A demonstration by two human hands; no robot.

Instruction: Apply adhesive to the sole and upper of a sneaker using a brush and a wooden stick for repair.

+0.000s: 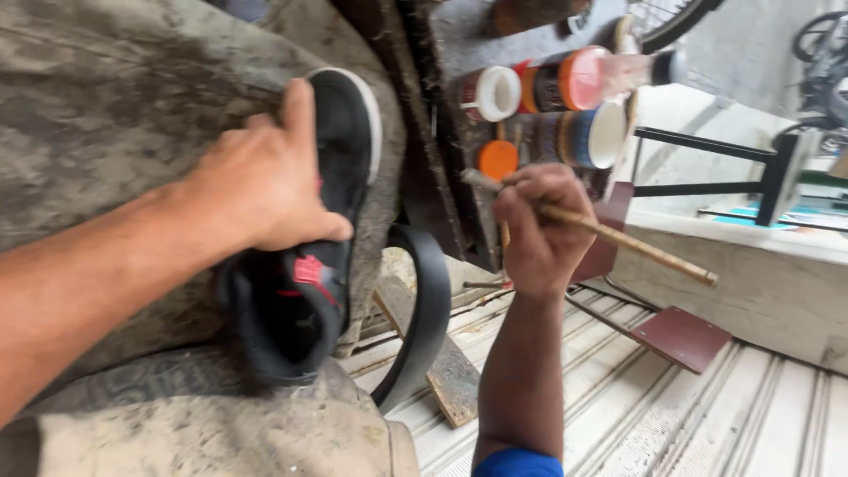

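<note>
Two hands work apart: left hand (pixel 265 181) presses down on a black shoe (pixel 305 265); right hand (pixel 539 225) grips a wooden stick (pixel 618 237), perhaps a brush, near the jars (pixel 565 106).

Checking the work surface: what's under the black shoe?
The black shoe rests on dirty grey cloth, pinned by the left hand. What's beneath the cloth is hidden.

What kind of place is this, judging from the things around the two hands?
Probably a small shoe-repair stall, perhaps by the street. The left hand holds a black shoe on a dirty cloth, the right hand holds a wooden stick, and pots with coloured lids stand close by.
</note>
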